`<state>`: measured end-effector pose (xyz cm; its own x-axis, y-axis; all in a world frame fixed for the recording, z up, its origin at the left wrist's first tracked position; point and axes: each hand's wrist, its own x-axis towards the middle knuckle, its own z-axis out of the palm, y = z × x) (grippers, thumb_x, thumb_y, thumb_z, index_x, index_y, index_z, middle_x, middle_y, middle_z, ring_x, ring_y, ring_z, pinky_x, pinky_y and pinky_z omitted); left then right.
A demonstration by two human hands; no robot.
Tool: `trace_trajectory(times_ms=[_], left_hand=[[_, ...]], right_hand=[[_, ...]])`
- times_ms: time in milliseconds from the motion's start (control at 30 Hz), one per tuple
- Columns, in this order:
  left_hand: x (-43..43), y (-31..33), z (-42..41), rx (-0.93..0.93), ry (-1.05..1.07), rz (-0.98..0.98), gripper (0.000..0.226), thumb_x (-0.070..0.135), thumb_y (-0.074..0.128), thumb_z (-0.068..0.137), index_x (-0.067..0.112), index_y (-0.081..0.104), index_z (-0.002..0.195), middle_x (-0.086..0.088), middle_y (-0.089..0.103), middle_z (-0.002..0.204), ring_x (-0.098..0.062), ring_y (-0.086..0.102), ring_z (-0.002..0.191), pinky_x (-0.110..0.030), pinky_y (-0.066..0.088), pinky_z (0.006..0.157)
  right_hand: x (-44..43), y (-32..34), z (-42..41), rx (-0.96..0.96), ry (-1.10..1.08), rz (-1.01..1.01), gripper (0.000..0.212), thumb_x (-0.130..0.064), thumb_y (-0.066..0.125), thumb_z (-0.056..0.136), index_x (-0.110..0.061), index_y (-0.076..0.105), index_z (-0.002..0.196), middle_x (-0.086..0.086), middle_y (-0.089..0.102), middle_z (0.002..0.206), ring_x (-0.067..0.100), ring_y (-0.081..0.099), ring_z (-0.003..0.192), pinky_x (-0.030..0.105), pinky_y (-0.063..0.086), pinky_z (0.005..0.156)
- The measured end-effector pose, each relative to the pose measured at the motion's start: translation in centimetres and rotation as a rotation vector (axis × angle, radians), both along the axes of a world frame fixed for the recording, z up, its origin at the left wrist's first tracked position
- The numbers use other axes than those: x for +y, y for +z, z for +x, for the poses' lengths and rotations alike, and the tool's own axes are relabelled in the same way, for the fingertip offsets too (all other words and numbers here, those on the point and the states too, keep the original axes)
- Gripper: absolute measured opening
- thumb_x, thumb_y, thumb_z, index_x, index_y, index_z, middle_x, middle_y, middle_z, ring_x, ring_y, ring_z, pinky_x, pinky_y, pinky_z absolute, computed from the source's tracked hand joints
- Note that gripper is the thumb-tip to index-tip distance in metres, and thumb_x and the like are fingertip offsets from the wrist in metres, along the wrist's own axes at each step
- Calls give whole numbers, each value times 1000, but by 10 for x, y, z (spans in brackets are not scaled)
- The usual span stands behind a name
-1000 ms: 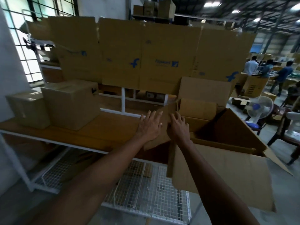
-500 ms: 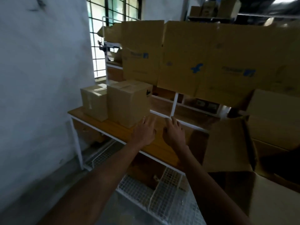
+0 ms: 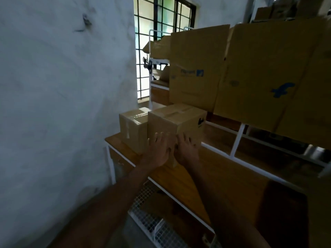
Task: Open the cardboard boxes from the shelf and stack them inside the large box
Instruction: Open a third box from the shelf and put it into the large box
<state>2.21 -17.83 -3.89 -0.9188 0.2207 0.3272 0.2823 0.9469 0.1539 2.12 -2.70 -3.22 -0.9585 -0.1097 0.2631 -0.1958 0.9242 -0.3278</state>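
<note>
I have both hands out in front of me at the near face of a sealed cardboard box (image 3: 176,120) that stands on the wooden shelf (image 3: 220,174). My left hand (image 3: 159,152) lies with its palm toward the box's near left side, fingers spread apart and pointing up, the tips touching the cardboard or very close to it; the picture is too soft for me to tell which. My right hand (image 3: 187,151) is just beside it, at the box's near corner and right face, fingers also apart and loosely curved, not clamped on anything that I can see. The two hands almost meet at the thumbs. This box is closed, with tape running along its top, and a small dark mark shows on its right face. Touching it on the left, slightly farther back, stands a second taped box (image 3: 133,127), lower than the first, close to the shelf's left end and the pale wall (image 3: 59,104). Beyond the boxes, flattened cardboard sheets (image 3: 250,72) with blue printing hang over the white frame at the far right, and a barred window (image 3: 157,33) is lit behind them. Below the shelf, near my forearms, a white wire mesh rack (image 3: 152,222) runs along the lower level.
</note>
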Motion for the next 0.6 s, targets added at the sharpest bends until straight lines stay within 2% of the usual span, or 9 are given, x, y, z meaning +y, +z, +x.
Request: trace_trajectory(times_ms=[133,333,467,600], left_hand=[[-16,2,-48,34,8,-12,66,42,41,104,20,18,162,-10,25,167,-35,18,155,-59,25,121],[-28,8,-112,38,58,17,65,41,45,104,18,24,161,-11,29,166,-33,22,154,-58,26,120],[-37,2,-161,45,56,18,63,43,43,103,16,28,159,-11,32,164,-33,25,153,-55,28,120],[-44,-2,-207,13,-12,18,68,50,43,103,20,21,161,-12,29,165,-35,23,154,-57,28,120]], right_hand=[[-15,5,-45,-6,43,-22,63,-38,38,105,-19,15,160,16,12,168,42,23,150,59,27,117],[-26,6,-100,20,20,38,62,-37,45,102,-21,21,157,14,10,168,42,22,150,59,34,111],[-36,7,-142,0,-15,60,62,-34,48,101,-23,21,156,13,8,168,43,13,152,62,29,115],[-48,10,-179,-3,-82,58,64,-41,46,103,-22,20,158,13,8,169,43,8,154,63,24,117]])
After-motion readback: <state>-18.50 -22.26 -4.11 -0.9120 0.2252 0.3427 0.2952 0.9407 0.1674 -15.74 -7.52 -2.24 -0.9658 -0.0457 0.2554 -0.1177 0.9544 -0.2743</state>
